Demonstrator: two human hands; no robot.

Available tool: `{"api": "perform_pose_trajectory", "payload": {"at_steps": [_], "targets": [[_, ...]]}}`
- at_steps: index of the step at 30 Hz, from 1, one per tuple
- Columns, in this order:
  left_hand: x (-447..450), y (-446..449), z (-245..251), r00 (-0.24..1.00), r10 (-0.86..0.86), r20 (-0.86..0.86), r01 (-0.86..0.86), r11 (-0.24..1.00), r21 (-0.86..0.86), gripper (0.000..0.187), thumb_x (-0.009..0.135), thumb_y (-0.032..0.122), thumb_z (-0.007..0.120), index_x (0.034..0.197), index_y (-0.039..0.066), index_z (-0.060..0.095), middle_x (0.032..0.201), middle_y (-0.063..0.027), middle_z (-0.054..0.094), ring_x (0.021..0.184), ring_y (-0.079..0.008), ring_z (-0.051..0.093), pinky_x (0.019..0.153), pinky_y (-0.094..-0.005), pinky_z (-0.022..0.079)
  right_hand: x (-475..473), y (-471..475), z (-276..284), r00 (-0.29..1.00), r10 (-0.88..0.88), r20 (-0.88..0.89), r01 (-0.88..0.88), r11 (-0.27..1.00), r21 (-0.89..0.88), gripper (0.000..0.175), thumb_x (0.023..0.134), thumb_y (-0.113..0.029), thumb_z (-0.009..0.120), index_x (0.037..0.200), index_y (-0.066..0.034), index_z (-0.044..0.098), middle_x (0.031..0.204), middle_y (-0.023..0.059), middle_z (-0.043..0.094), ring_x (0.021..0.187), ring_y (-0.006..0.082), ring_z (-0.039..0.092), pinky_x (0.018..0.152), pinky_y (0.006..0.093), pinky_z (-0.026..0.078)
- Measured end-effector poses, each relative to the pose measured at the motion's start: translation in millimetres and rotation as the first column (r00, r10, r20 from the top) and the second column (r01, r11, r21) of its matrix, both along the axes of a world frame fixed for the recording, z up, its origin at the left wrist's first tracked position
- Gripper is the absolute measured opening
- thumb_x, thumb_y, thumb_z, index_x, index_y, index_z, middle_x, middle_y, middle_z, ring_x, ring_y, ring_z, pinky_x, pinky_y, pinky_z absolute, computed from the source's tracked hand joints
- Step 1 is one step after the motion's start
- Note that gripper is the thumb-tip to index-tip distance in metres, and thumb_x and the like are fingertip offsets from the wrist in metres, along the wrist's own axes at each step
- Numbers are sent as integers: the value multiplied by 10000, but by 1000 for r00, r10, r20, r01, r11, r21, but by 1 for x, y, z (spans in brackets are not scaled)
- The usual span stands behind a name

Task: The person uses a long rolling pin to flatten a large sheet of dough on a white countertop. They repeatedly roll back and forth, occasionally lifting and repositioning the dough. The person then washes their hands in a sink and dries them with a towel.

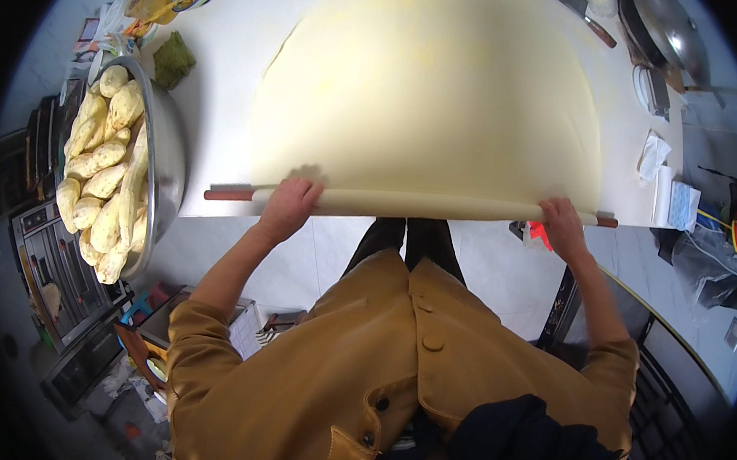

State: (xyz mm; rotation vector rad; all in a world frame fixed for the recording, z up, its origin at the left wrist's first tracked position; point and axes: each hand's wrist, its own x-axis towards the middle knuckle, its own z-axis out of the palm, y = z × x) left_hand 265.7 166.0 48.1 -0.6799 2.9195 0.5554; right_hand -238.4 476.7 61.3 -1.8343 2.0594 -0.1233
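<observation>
A very large, thin sheet of pale yellow dough [426,107] covers most of the white table. Its near edge is wrapped around a long wooden rolling pin [228,195], which lies along the table's front edge with both reddish-brown ends sticking out. My left hand [293,203] grips the dough-covered pin towards its left end. Towards the other end, my right hand [562,221] curls over the pin in the same way, fingers on top. A crease runs along the sheet's upper left rim.
At left, a big steel basin [169,154] holds several peeled sweet potatoes [104,157]. A green cloth [174,60] lies behind it. At the far right are a knife [599,30] and a metal wok lid [668,33]. White tissue [653,156] lies near the table's right edge.
</observation>
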Motion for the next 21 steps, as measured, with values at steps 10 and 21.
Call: {"api": "perform_pose_trajectory", "payload": {"at_steps": [10,21], "targets": [[-130,-181,61,806,-198,557,-216,779,589,381,763,259,727,1041,15,637,989,-184,659,935,-285,616,858,-409,488,-113,-186,44,967,89,240,-228,725,650,410,691,-2,603,1098,-22,562,1031,193,636,999,336,609,873,418,485],[-162,-236,2,930,254,-265,-323,908,-267,329,729,86,716,1052,97,659,995,-158,609,947,-379,596,851,-476,495,-125,-246,-16,977,-115,-180,20,888,-460,364,762,18,646,1110,-60,574,1059,159,607,1015,379,574,880,458,470]]}}
